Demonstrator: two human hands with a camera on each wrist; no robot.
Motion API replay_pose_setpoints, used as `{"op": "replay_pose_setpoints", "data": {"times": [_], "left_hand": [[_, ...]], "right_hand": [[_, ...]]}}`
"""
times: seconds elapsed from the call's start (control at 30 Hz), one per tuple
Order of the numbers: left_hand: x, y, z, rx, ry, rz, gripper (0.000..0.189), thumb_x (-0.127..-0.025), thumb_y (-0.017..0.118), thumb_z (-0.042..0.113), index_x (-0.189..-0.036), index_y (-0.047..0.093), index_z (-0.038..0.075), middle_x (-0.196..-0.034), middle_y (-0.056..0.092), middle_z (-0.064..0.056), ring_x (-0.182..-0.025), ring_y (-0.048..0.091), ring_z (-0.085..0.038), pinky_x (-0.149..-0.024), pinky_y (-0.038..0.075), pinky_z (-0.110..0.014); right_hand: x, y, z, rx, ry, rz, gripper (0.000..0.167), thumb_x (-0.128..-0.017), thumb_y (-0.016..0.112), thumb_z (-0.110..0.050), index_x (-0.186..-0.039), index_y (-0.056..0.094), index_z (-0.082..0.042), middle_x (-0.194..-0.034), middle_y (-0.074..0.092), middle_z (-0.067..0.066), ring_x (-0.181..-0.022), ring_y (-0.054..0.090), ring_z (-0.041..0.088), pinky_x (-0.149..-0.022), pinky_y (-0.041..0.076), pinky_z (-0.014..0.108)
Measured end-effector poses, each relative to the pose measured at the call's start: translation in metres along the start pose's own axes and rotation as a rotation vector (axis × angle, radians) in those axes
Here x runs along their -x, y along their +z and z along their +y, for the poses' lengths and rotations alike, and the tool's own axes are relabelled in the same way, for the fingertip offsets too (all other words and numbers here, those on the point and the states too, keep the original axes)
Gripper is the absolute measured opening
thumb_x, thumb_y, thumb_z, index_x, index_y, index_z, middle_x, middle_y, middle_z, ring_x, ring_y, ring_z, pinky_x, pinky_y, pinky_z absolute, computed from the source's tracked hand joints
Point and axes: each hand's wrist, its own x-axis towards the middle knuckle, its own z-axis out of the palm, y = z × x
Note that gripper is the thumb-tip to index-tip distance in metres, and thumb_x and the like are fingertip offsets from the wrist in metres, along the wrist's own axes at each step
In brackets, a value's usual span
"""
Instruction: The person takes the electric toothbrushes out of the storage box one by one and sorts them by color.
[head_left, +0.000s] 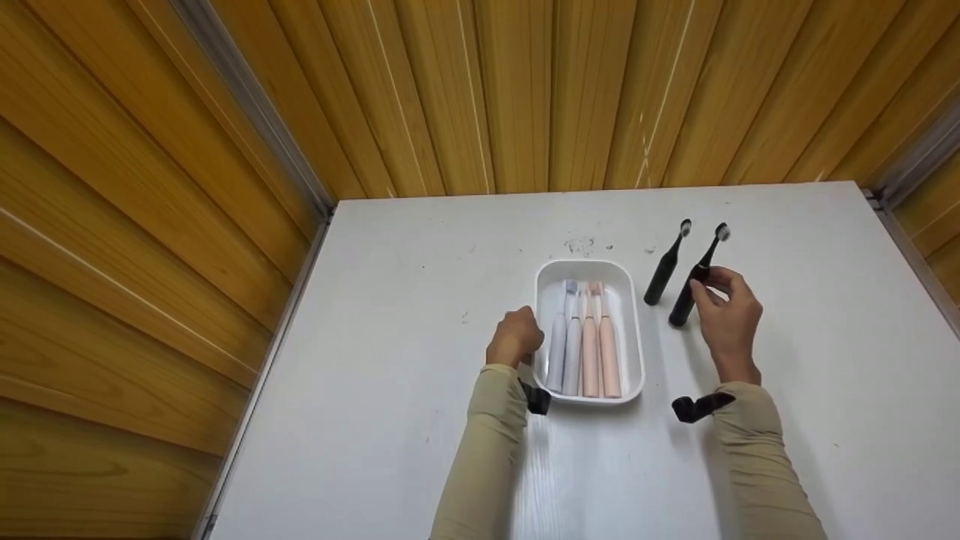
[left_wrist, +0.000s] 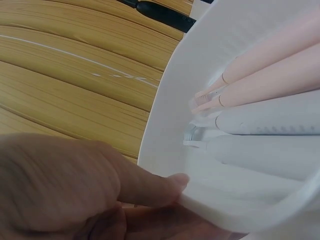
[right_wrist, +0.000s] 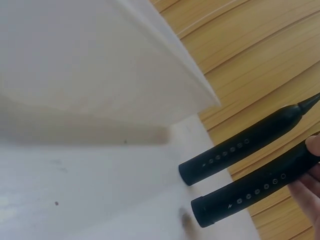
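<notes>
My left hand grips the left side of a white tray, its thumb over the rim in the left wrist view. Inside the tray lie two pale grey-lilac electric toothbrushes and two pink electric toothbrushes, side by side with heads toward the back. To the right of the tray, my right hand pinches a black electric toothbrush near the top of its handle. Its base hangs free in the right wrist view. A second black electric toothbrush stands between it and the tray, head up.
Everything is on a white table. Wood-look panels rise behind it and along the left, with a metal frame strip at the corner. Dark marks show on the table behind the tray.
</notes>
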Motion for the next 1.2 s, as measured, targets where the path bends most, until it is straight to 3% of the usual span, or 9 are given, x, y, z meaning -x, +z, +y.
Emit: {"op": "replay_pose_setpoints", "data": {"times": [0.23,0.43,0.7,0.93,1.2], "left_hand": [[0.001,0.000,-0.001,-0.039,0.031,0.027,0.020,-0.093,0.050,0.005,-0.110,0.061,0.000,-0.099,0.068,-0.018,-0.075,0.066,-0.025,-0.056,0.054,-0.033],[0.001,-0.002,0.002,-0.005,0.002,0.023,0.021,-0.093,0.051,0.005,-0.111,0.060,0.000,-0.095,0.068,-0.018,-0.068,0.065,-0.023,-0.053,0.054,-0.032],[-0.001,0.000,0.000,0.023,-0.019,0.008,0.022,-0.094,0.051,0.005,-0.113,0.059,0.000,-0.097,0.067,-0.018,-0.068,0.064,-0.023,-0.055,0.054,-0.033],[-0.001,0.000,0.001,0.016,-0.014,0.006,0.020,-0.093,0.051,0.005,-0.111,0.059,0.000,-0.093,0.066,-0.017,-0.066,0.062,-0.023,-0.051,0.051,-0.032],[-0.001,0.000,0.000,-0.020,-0.004,0.007,0.021,-0.094,0.051,0.006,-0.113,0.059,0.001,-0.099,0.067,-0.017,-0.070,0.064,-0.023,-0.053,0.052,-0.031]], "right_hand": [[-0.010,0.009,0.037,-0.016,-0.025,0.055,0.029,-0.084,0.069,-0.001,-0.110,0.062,0.009,-0.104,0.065,0.015,-0.096,0.064,0.009,-0.079,0.052,0.012],[-0.014,0.014,0.042,-0.031,-0.051,0.070,0.029,-0.084,0.070,-0.002,-0.109,0.062,0.009,-0.103,0.065,0.011,-0.100,0.065,0.025,-0.080,0.053,0.014],[-0.020,0.017,0.048,-0.024,-0.043,0.085,0.030,-0.085,0.068,0.000,-0.111,0.061,0.011,-0.105,0.063,0.009,-0.103,0.063,0.027,-0.083,0.053,0.017],[-0.021,0.016,0.047,0.015,-0.044,0.085,0.029,-0.085,0.067,0.001,-0.111,0.060,0.012,-0.104,0.063,0.011,-0.102,0.063,0.024,-0.083,0.052,0.015],[-0.013,0.014,0.024,0.007,-0.047,0.074,0.029,-0.085,0.066,0.004,-0.111,0.058,0.014,-0.106,0.063,0.017,-0.103,0.063,0.026,-0.084,0.052,0.017]]}}
